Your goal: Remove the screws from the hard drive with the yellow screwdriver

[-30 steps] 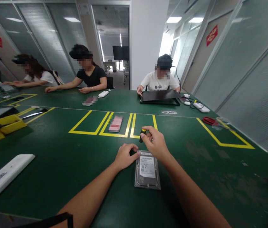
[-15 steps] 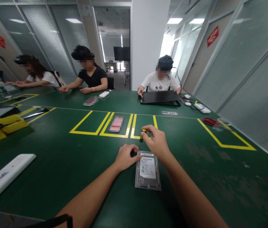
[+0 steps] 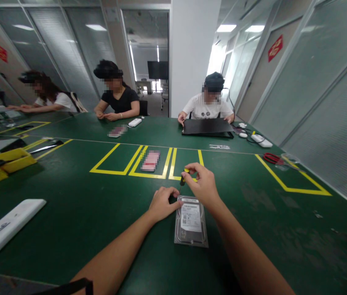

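Note:
A silver hard drive (image 3: pixel 191 223) with a white label lies flat on the green table in front of me. My left hand (image 3: pixel 163 203) grips its far left corner, the thumb resting on the top face and the fingers curled by the far edge. In my right hand (image 3: pixel 202 182) is a small screwdriver (image 3: pixel 183 177) with a black and yellow handle, pinched between thumb and fingers. It stands nearly upright, its thin shaft pointing down at that same corner. Whether the tip sits in a screw is too small to tell.
A white power bank-like device (image 3: pixel 9 227) lies at the left, with yellow bins (image 3: pixel 16 159) behind it. Ahead are yellow tape outlines (image 3: pixel 108 172) and a pink phone (image 3: pixel 151 161). Red-handled scissors (image 3: pixel 272 158) lie right. Across the table, a person holds a black panel (image 3: pixel 207 127).
My right hand and the screwdriver have shifted very slightly, the handle tilting a little. My left hand stays on the hard drive. Across the table, a person in black has drawn their hands together.

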`<state>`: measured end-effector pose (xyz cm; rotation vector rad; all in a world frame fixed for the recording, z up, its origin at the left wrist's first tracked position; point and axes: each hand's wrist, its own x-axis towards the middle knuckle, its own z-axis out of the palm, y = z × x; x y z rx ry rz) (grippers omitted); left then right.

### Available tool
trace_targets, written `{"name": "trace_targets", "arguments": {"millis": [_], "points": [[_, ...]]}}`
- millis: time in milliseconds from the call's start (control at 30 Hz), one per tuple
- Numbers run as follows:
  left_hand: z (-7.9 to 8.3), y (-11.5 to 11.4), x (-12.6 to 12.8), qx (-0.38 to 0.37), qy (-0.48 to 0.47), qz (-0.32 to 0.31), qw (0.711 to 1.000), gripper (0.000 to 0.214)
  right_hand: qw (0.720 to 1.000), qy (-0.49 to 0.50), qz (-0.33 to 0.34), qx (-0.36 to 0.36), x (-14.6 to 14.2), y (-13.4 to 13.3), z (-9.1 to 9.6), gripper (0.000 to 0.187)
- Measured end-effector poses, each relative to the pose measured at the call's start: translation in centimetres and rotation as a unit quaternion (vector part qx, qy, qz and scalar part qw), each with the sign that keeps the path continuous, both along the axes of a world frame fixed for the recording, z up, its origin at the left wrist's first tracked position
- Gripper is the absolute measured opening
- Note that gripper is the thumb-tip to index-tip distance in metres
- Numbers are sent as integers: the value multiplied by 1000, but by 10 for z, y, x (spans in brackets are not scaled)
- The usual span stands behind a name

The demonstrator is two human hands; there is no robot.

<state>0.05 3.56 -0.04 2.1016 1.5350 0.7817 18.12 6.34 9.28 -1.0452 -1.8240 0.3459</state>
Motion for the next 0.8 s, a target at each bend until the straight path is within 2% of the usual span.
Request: {"name": "trace_targets", "arguments": {"millis": [367,633,800], "points": [[1,0,1,3,-5,-3,1000,28,1000,-3,17,11,-1,-2,1,12],[1,0,1,3,-1,0,1000,28,1000,-14,17,5,1,-3,3,19],[1,0,1,-1,6,1,1000,29,999,-1,34,23,0,-3,3,14]]}}
